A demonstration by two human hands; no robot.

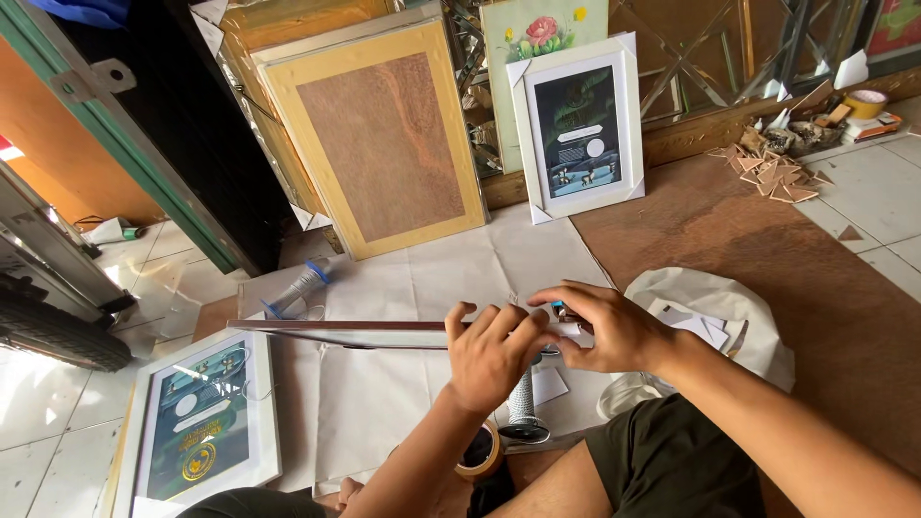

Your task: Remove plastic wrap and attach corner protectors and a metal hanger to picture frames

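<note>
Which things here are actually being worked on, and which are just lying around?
In hand:
- framed picture seen edge-on, gripped by the left hand
- its right end, which the right hand touches

Lying about:
- tape roll by the knee
- spool
- plastic bottle
- white framed print on the floor
- framed print leaning against the wall
- brown board offcuts
- white bag

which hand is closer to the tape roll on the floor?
Left. The left hand grips the frame edge almost straight above the tape roll; the right hand is farther up and off to the right.
</note>
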